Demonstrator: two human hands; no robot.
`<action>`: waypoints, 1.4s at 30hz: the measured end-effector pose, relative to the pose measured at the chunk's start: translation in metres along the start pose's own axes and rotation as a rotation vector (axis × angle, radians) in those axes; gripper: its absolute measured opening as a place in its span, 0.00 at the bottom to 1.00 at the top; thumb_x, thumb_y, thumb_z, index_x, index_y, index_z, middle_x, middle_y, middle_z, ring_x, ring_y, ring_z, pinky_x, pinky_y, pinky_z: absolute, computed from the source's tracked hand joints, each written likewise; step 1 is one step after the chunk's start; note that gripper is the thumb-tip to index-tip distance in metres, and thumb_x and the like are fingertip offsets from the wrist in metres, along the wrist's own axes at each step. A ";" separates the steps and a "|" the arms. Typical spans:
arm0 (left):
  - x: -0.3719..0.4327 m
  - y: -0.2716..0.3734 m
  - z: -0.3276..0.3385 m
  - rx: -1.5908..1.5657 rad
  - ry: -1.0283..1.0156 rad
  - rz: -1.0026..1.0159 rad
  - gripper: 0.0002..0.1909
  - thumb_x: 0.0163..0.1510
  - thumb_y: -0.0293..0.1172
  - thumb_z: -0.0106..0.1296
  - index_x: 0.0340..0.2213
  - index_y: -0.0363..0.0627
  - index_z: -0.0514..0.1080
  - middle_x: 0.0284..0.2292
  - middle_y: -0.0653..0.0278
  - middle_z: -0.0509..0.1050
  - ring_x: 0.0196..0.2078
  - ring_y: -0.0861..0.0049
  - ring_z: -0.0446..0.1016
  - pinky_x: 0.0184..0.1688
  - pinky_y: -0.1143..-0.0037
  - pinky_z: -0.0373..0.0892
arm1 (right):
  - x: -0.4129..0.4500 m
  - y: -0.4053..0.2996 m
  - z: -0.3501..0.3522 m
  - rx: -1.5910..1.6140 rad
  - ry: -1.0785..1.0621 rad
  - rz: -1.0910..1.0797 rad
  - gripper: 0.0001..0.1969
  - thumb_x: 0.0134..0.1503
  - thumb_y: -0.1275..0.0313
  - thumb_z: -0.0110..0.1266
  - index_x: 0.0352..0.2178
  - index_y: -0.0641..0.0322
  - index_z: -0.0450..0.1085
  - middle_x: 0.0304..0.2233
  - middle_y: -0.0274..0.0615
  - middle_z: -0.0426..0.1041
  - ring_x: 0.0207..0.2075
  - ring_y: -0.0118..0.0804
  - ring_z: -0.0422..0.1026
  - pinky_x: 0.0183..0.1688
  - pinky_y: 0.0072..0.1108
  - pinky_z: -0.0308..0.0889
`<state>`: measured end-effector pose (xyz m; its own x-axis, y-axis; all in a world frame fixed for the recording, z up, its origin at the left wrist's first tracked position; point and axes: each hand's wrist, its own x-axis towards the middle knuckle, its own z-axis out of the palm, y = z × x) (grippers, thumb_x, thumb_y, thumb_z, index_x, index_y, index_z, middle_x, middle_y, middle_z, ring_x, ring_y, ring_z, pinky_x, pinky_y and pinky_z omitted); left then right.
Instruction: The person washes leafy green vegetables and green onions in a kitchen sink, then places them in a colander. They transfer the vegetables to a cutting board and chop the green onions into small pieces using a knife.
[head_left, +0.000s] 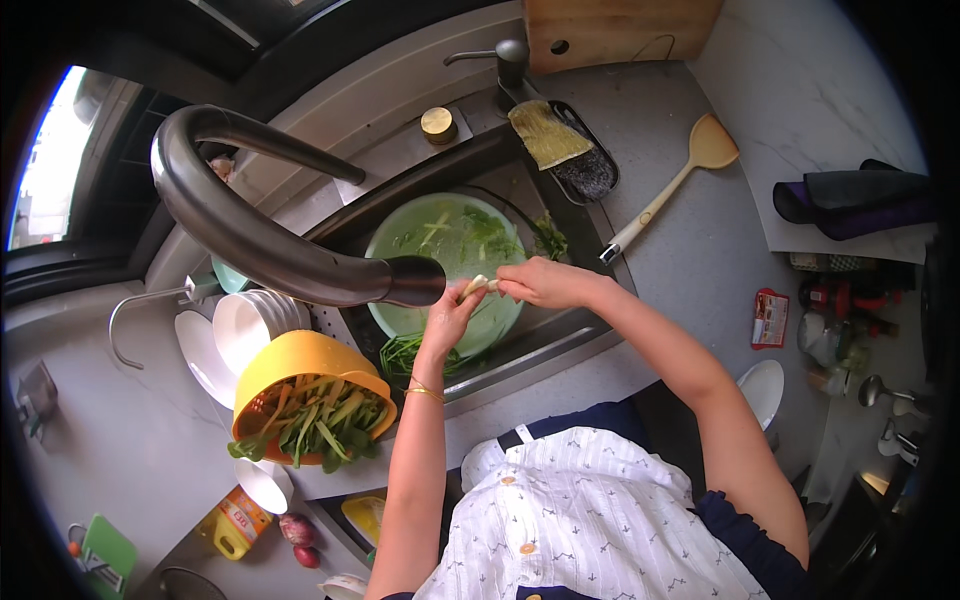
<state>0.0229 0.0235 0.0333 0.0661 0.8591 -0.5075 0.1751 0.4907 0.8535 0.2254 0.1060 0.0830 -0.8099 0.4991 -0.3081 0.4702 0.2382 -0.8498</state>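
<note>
Over the sink, my left hand (448, 319) pinches a small pale vegetable piece (474, 285), too small to name surely. My right hand (551, 283) meets it from the right, fingertips closed on a pale end of it. Beneath both hands a light green basin (382, 232) with water and floating green leaves (484, 232) stands in the dark sink (581, 322). Thin green stalks (405, 352) lie by the basin's near rim, close to my left wrist. Leafy greens (551, 238) rest in the sink to the right of the basin.
A dark metal faucet (300, 262) arches close above my left hand. Left of the sink, a yellow colander (300, 352) of leafy vegetables tilts beside white bowls (244, 326). A spatula (675, 180) and a sponge cloth (551, 135) on a holder lie right.
</note>
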 end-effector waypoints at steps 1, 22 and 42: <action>-0.001 0.001 0.000 0.025 -0.012 0.005 0.12 0.54 0.37 0.52 0.36 0.42 0.73 0.23 0.76 0.67 0.26 0.90 0.59 0.28 0.84 0.59 | -0.001 0.007 0.002 0.042 -0.014 -0.024 0.14 0.60 0.64 0.40 0.30 0.65 0.65 0.20 0.47 0.70 0.25 0.47 0.71 0.29 0.31 0.64; -0.001 0.011 0.006 -0.212 -0.009 0.018 0.15 0.59 0.39 0.45 0.24 0.43 0.71 0.16 0.81 0.57 0.19 0.92 0.51 0.21 0.84 0.47 | 0.014 0.001 0.047 1.647 0.045 0.168 0.12 0.60 0.67 0.35 0.20 0.55 0.55 0.13 0.32 0.58 0.15 0.25 0.53 0.21 0.18 0.51; 0.006 0.004 0.004 -0.323 -0.006 -0.043 0.13 0.59 0.36 0.42 0.24 0.42 0.68 0.18 0.77 0.60 0.19 0.90 0.54 0.22 0.84 0.50 | 0.040 0.021 0.087 1.028 0.723 0.104 0.22 0.58 0.65 0.48 0.52 0.61 0.56 0.41 0.42 0.70 0.39 0.32 0.70 0.36 0.20 0.64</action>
<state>0.0279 0.0296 0.0334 0.0717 0.8361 -0.5438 -0.1432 0.5482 0.8240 0.1721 0.0586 0.0159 -0.2558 0.8950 -0.3654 -0.2325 -0.4239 -0.8754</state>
